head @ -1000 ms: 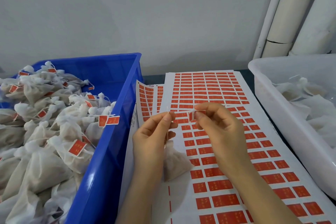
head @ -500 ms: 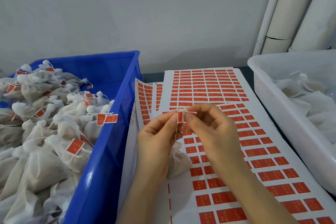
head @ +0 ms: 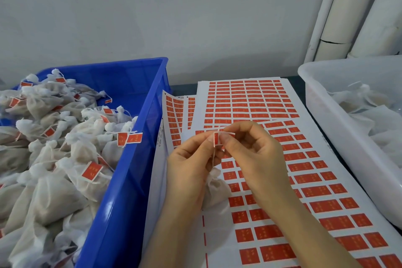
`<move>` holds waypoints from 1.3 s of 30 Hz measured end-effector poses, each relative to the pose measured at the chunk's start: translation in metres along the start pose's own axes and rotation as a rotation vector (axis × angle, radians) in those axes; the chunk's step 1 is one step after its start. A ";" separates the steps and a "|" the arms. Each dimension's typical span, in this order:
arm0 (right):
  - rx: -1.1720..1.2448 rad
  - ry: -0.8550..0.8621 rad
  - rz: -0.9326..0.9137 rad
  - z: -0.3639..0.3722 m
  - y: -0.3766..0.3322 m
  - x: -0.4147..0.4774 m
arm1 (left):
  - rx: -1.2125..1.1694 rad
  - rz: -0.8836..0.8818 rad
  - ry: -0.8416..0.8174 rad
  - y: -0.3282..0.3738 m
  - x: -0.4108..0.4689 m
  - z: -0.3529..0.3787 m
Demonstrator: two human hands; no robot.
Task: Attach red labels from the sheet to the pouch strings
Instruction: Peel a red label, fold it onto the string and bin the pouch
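Two hands meet centre-scene over the sheet [head: 304,180]; left hand [head: 191,163] and right hand [head: 252,154] both pinch one red label [head: 217,139] round the string [head: 214,156]; pouch [head: 214,191] just below; risk: label halves closing crooked or missing the thin string, tag slipping off.

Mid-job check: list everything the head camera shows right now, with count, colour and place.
blue plastic bin: one, blue, left
labelled white mesh pouches: many, white with red tags, piled in the bin
white label sheets: several, rows of red labels, overlapping, centre
translucent white plastic tub: one, right
unlabelled white pouches: several, in the tub
white pipes: a few, upper right
held white mesh pouch: one, under the hands
red paper label: one, at the fingertips
left hand: pinches the label
right hand: pinches the label
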State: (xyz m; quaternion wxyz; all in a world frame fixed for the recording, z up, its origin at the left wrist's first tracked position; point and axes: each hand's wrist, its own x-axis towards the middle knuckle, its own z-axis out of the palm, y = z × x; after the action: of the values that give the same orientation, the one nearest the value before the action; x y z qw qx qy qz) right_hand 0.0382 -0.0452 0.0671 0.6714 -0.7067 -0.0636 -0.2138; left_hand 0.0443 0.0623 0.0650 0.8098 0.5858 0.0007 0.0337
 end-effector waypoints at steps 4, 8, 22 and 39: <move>0.002 0.008 -0.001 0.000 0.001 0.000 | 0.028 0.008 -0.027 0.001 -0.001 0.000; -0.008 0.018 -0.010 0.000 0.002 0.000 | 0.039 0.017 -0.039 0.000 -0.001 0.000; -0.025 0.064 -0.005 -0.004 0.005 0.002 | 0.184 0.098 -0.113 -0.004 -0.002 -0.001; -0.178 -0.088 -0.021 -0.014 0.005 0.010 | 0.248 0.125 -0.025 -0.010 -0.001 -0.002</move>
State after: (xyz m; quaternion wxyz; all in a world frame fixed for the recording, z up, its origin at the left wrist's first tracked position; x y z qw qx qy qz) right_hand 0.0463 -0.0612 0.0663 0.6003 -0.7715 -0.0811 -0.1944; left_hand 0.0440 0.0611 0.0549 0.7274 0.6807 -0.0414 0.0763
